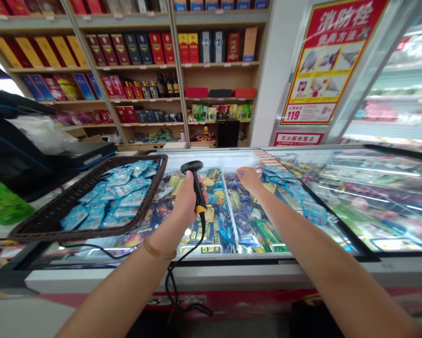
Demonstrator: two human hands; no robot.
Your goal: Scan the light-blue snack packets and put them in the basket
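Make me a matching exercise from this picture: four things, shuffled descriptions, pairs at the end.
Things:
1. scanner
2. basket
3. large poster
4. right hand

Descriptions:
A. filled with blue packets
B. over the freezer, right of the scanner
C. held in the left hand
D. mainly red, with yellow

Pairs: 1-C; 2-A; 3-D; 4-B

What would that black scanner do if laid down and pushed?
The scanner would probably stay stiff, as its handle looks like hard plastic. Its broad head should discourage rolling, while the trailing, looping cable may drag on it.
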